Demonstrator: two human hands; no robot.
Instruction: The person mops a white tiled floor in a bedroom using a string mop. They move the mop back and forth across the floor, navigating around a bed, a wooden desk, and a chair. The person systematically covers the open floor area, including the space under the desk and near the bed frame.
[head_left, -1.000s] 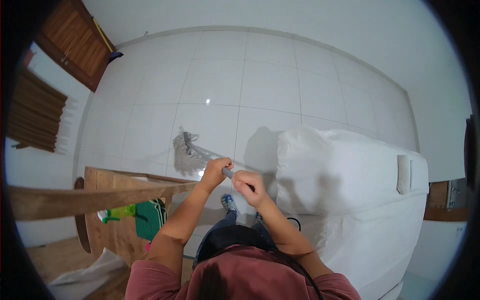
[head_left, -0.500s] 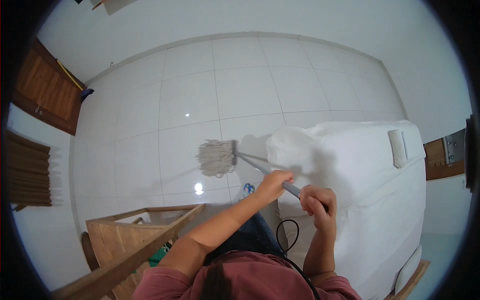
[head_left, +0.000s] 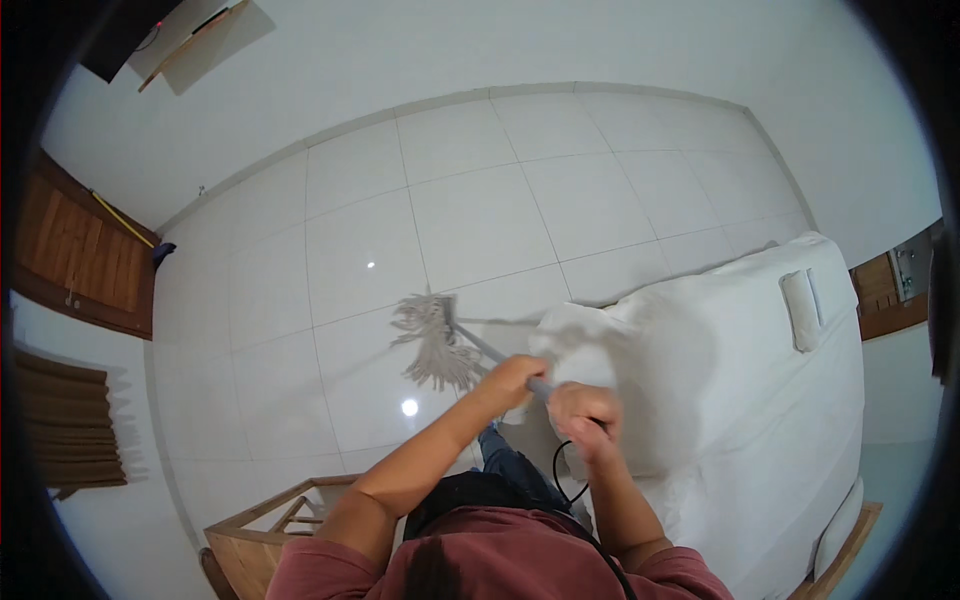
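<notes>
A string mop with grey-white strands rests on the pale tiled floor, its strands fanned out toward the left and toward me. Its grey handle slants from the mop head back to my body. My left hand is wrapped round the handle at the lower grip. Closer to the handle's top end, my right hand is closed round it, a little blurred. Beside my right arm lies a bed under a white sheet, and the handle's upper part passes near its edge.
A wooden table frame stands at the lower left. Against the left wall are a wooden door, a broom with a yellow stick and a brown curtain. A rolled white towel lies on the bed. A black cable hangs beside me.
Both hands and the handle have shifted left. The mop head has turned and its strands have swung toward me and spread. My view has shifted, showing more of the far wall.
</notes>
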